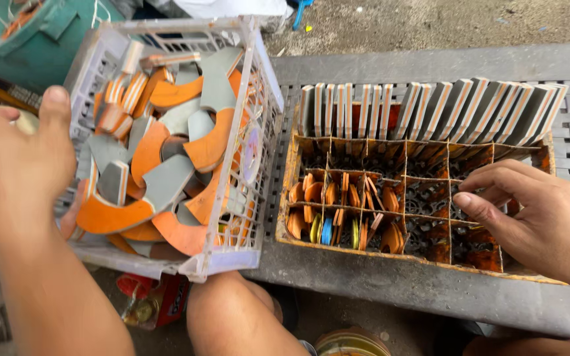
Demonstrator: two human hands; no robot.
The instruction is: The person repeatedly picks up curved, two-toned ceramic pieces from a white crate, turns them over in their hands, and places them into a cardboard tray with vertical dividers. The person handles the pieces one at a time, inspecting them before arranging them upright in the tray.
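My divided tray (285,191) holds one filled row and some left cells; the crate (262,79) is still heaped. Both hands, left hand (14,165) and right hand (536,217), are open and empty.

The left hand (14,158) is raised at the left of the view, fingers loosely spread and thumb pointing up, its grip open and empty, with the bare forearm running down toward the bottom edge. The right hand (536,214) reaches in from the right, back up, fingers curled downward, thumb stretched left, holding nothing visible.
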